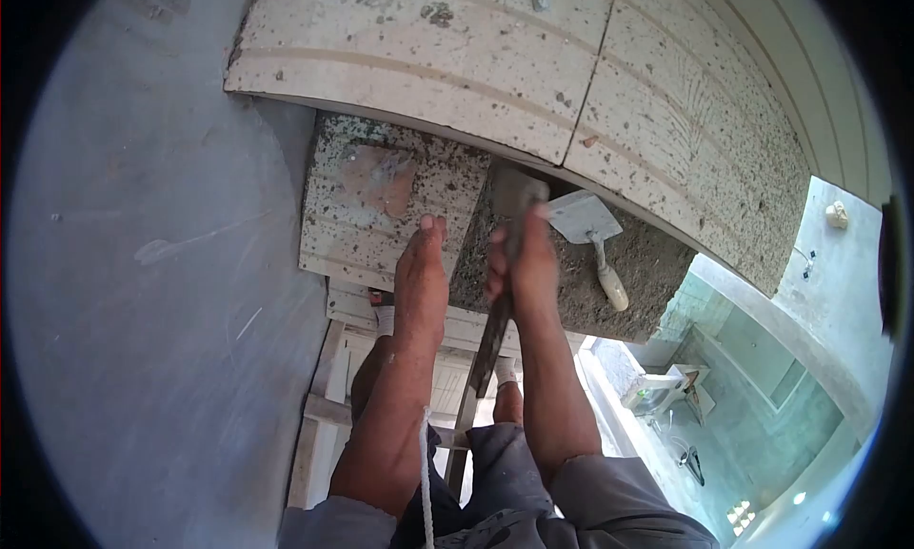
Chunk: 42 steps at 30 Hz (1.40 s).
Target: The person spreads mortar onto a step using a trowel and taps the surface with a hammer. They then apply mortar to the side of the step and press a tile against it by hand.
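My left hand [422,275] lies flat, fingertips on the right edge of a speckled tile [371,206], holding nothing. My right hand [521,260] grips a long flat metal bar [491,344]; the bar's upper end [517,195] reaches under the lip of the speckled step above [457,63]. Right of the tile lies a bed of grey mortar [657,268]. A trowel [592,227] with a pale handle rests on the mortar, just right of my right hand.
A smooth grey wall [143,263] fills the left side. White wooden planks [333,397] stand under my feet. Far below at the right is a floor with a bucket and tools [666,392]. A white cord [426,473] hangs by my left forearm.
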Each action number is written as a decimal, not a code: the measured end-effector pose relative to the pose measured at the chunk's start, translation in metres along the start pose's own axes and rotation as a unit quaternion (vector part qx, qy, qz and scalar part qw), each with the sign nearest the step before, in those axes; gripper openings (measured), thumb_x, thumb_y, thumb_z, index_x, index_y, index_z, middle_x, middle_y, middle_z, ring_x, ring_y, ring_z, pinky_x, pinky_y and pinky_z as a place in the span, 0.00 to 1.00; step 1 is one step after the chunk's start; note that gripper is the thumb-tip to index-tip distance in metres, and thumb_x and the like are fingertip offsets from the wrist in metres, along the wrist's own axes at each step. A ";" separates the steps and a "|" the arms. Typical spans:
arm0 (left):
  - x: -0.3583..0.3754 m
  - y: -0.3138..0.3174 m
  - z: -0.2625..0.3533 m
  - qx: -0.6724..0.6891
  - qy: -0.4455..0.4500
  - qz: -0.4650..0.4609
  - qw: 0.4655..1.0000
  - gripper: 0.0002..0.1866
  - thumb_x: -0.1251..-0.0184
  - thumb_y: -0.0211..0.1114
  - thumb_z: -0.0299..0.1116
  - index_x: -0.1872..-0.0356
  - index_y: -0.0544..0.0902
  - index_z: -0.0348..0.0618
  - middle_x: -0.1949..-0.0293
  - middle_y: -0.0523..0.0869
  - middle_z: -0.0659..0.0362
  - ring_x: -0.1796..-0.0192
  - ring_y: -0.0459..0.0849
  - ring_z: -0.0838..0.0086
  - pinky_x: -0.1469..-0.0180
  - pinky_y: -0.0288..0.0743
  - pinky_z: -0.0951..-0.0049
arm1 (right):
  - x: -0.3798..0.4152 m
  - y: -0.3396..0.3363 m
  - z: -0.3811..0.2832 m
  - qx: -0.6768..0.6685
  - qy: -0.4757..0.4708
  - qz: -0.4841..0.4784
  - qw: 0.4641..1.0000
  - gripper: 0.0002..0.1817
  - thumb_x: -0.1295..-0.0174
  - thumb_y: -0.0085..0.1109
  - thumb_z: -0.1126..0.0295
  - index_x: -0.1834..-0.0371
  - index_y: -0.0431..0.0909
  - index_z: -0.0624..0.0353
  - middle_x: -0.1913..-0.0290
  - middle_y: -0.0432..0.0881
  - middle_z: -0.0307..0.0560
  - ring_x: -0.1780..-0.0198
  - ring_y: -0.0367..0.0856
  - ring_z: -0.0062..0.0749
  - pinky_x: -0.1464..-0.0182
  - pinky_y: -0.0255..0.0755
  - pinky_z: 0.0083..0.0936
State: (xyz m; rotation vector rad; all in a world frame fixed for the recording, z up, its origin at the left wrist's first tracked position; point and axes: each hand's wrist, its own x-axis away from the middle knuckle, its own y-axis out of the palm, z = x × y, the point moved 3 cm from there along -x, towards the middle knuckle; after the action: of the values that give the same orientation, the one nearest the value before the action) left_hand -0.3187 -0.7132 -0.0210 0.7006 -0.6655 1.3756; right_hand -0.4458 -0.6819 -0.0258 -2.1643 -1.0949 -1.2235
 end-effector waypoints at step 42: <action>-0.002 0.008 -0.004 -0.011 -0.014 0.034 0.999 0.37 0.28 0.45 0.61 0.37 0.70 0.33 0.37 0.72 0.47 0.32 0.67 0.64 0.29 0.45 0.55 | -0.017 -0.003 -0.011 0.024 0.007 -0.007 1.000 0.39 0.37 0.35 0.29 0.70 0.72 0.60 0.87 0.65 0.38 0.89 0.64 0.27 0.87 0.59 0.26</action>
State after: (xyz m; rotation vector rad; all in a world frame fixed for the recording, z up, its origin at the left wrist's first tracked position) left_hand -0.3268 -0.7105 -0.0246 0.6868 -0.7300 1.4206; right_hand -0.4593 -0.6952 -0.0345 -2.1133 -1.1234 -1.2043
